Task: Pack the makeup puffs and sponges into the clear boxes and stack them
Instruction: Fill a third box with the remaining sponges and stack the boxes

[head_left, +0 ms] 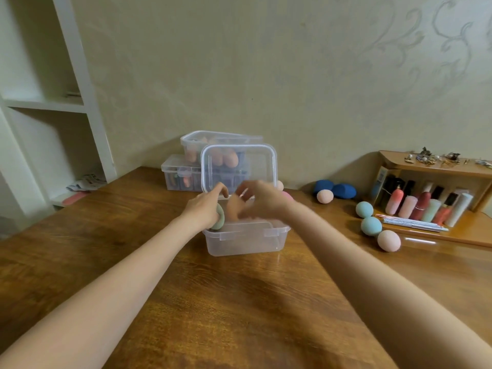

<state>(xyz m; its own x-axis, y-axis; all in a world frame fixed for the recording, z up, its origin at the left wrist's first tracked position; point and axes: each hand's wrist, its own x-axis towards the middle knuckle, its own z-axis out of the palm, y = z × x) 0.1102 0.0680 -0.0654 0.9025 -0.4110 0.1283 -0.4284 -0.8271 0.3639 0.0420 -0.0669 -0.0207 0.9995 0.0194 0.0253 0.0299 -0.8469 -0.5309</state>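
Head view, looking down along two bare forearms to a wooden table (239,302). Near the table's middle stands an open clear box (246,239), its lid (238,166) raised upright at the far rim. The left hand (205,207) sits at the box's left rim, fingers curled around a green sponge (218,221). The right hand (259,199) hovers over the box opening, blurred, its curled fingers pinching a peach sponge (234,209). Behind the lid, toward the table's far edge by the wall, two closed clear boxes (186,166) are stacked, with orange sponges visible inside the upper one. Toward the right edge lie loose sponges: two dark blue (335,189), one peach (324,196), two teal (368,218) and another peach (388,241). Just beyond them, at the far right corner, a wooden organiser (436,169) holds a row of cosmetic tubes (423,206). A white shelf unit (53,102) stands off the table's left side.
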